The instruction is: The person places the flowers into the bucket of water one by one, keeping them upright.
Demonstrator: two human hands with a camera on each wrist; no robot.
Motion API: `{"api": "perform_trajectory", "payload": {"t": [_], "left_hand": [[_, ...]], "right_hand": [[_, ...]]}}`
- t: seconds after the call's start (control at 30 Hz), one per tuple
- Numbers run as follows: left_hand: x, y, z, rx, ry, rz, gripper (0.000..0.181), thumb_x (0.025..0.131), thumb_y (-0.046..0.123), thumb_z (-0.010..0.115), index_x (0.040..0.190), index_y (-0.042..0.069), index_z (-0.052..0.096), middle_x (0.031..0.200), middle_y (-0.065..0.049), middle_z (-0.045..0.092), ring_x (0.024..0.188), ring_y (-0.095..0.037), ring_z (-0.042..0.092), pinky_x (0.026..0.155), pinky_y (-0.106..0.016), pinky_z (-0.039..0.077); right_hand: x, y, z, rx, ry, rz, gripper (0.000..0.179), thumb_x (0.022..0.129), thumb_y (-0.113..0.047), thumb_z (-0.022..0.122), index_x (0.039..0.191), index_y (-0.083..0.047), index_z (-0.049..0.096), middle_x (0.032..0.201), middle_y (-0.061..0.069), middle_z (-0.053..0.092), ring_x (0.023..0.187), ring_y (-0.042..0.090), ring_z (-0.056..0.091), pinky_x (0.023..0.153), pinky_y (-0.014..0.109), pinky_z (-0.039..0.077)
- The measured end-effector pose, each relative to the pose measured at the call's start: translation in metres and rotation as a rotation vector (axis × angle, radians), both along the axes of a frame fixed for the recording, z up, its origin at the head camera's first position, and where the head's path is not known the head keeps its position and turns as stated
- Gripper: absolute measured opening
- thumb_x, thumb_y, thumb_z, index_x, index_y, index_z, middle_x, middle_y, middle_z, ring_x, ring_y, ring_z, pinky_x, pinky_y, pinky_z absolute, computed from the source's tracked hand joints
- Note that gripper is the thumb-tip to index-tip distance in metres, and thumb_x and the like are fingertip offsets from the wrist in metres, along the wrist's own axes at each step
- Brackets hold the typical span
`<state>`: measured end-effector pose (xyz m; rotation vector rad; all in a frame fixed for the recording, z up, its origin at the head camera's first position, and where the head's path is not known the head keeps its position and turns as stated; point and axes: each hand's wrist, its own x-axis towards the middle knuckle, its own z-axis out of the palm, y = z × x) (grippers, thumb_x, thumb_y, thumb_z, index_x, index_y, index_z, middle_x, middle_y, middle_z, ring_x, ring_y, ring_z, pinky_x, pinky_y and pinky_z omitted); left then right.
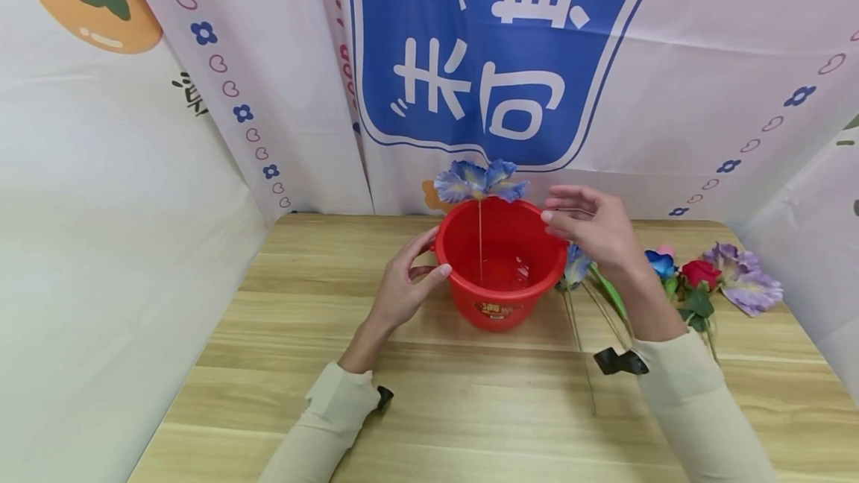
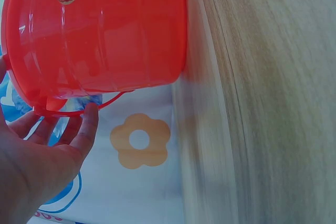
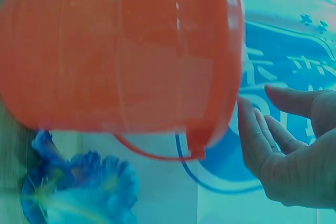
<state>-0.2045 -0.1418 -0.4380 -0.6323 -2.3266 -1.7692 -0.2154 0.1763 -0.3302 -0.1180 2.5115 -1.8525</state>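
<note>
A red plastic bucket (image 1: pixel 468 305) stands upright on the table, a gold-lettered label on its front. One blue artificial flower (image 1: pixel 479 181) leans in it, its thin stem reaching down inside and its petals above the far rim. My left hand (image 1: pixel 401 285) grips the bucket's left side, thumb at the rim; in the left wrist view its fingers curl by the thin red handle (image 2: pixel 63 113). Beside the right rim hovers my right hand (image 1: pixel 599 233), fingers extended and holding nothing. In the right wrist view that hand (image 3: pixel 299 156) appears apart from the bucket wall (image 3: pixel 147 77).
Right of the bucket lie more artificial flowers: a blue one (image 1: pixel 576 267), a deep blue rose (image 1: pixel 661 264), a red rose (image 1: pixel 700 273) and a purple bloom (image 1: pixel 748 282). Partly under my right forearm run their stems. A printed cloth (image 1: pixel 309 95) hangs behind the wooden table (image 1: pixel 470 408).
</note>
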Motion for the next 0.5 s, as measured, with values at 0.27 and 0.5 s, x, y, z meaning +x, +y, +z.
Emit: {"api": "perform_trajectory", "payload": {"t": [0.27, 0.5], "left_hand": [[0.000, 0.001, -0.001, 0.001, -0.003, 0.000, 0.067, 0.100, 0.026, 0.076, 0.161, 0.022, 0.050, 0.158, -0.004, 0.057, 0.141, -0.029, 0.058, 0.098, -0.041, 0.065], [0.000, 0.001, 0.000, 0.015, -0.010, -0.002, 0.067, 0.100, 0.024, 0.076, 0.161, 0.021, 0.050, 0.157, -0.005, 0.057, 0.141, -0.030, 0.057, 0.100, -0.058, 0.062]], "right_hand": [[0.010, 0.035, -0.007, -0.085, 0.008, -0.063, 0.058, 0.100, -0.018, 0.077, 0.153, -0.006, 0.054, 0.121, -0.006, 0.069, 0.102, 0.000, 0.075, 0.084, 0.020, 0.064], [0.016, 0.058, -0.016, -0.289, 0.005, -0.048, 0.041, 0.097, -0.005, 0.079, 0.133, -0.016, 0.062, 0.114, -0.006, 0.074, 0.097, 0.003, 0.077, 0.082, 0.022, 0.065]]}}
